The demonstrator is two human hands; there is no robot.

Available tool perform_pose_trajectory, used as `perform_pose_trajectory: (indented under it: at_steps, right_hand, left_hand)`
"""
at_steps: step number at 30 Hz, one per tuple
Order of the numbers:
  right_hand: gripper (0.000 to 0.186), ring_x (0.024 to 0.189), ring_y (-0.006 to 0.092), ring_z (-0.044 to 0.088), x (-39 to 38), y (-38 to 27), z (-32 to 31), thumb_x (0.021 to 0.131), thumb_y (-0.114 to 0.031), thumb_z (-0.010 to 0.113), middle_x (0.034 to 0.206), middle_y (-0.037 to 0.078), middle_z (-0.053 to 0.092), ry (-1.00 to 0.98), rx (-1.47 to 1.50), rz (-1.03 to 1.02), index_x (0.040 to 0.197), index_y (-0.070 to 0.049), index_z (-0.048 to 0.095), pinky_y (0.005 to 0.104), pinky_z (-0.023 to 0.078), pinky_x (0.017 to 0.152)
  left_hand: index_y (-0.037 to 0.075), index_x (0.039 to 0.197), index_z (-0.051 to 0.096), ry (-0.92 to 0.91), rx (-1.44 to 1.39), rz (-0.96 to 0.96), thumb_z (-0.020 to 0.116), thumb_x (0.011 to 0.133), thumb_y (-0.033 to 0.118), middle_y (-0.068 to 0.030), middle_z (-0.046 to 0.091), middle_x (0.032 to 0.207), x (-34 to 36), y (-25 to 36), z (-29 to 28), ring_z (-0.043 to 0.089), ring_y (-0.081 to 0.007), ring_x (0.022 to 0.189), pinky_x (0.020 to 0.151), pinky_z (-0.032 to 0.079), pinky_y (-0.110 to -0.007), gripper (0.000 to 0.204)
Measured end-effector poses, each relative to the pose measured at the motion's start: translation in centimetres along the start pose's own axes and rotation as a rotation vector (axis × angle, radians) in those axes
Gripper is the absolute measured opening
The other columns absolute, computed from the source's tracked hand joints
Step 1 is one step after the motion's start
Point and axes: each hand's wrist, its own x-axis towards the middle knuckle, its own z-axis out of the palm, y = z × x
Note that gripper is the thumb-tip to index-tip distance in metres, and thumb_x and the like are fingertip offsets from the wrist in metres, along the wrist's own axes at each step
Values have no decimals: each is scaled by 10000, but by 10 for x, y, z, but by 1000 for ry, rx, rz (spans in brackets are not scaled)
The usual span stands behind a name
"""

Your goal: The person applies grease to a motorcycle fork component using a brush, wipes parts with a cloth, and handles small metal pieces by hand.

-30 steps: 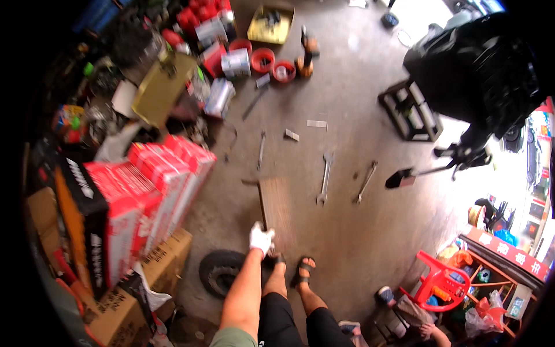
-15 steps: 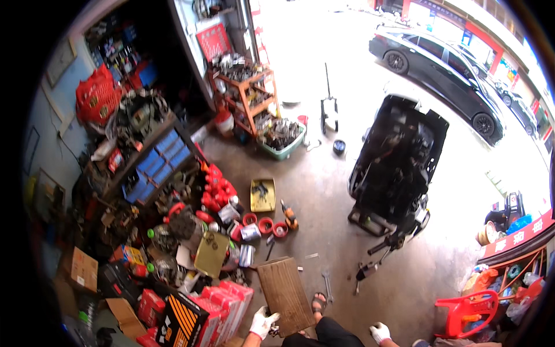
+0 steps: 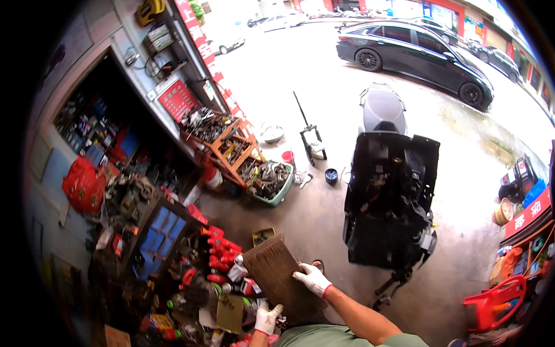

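A brown wooden board (image 3: 274,270), flat-faced and roughly rectangular, lies tilted in front of my body. My right hand (image 3: 313,280), in a white glove, grips its right edge, fingers over the top face. Near the lower left edge is my left hand (image 3: 267,320), also gloved in white, its fingers closed at the board's side. A small metallic thing (image 3: 281,321) shows beside the left fingers, too small to name. The board's underside is hidden.
A partly stripped scooter (image 3: 390,202) stands to the right. Bottles, boxes and parts crowd the left floor, beside a blue-drawered cabinet (image 3: 159,234). Farther off are a green tub of metal parts (image 3: 283,188), an orange rack (image 3: 231,147) and a floor jack (image 3: 312,141). A red chair (image 3: 495,303) stands at right.
My right hand has come from the right, apart from the board, onto its right edge. The left hand stays by the board. The view has tilted up, showing more of the street.
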Motion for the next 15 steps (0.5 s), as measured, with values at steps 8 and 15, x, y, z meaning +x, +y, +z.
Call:
perform_pose_trajectory:
  at_steps: [8, 15]
  right_hand:
    - [430, 1111, 352, 629, 218, -45, -79, 905, -311, 638, 1158, 229, 662, 233, -135, -1, 1189, 10, 608, 398, 477, 960]
    - [350, 941, 270, 676, 339, -78, -125, 905, -258, 658, 996, 192, 695, 520, 114, -64, 1125, 11, 617, 359, 505, 859]
  left_hand:
    - [0, 1143, 560, -98, 177, -100, 644, 916, 115, -79, 647, 880, 244, 98, 24, 579, -135, 588, 475, 472, -276, 268]
    - [-56, 1329, 514, -172, 219, -31, 577, 926, 25, -125, 637, 1233, 397, 193, 50, 614, -185, 1064, 894, 500, -289, 416]
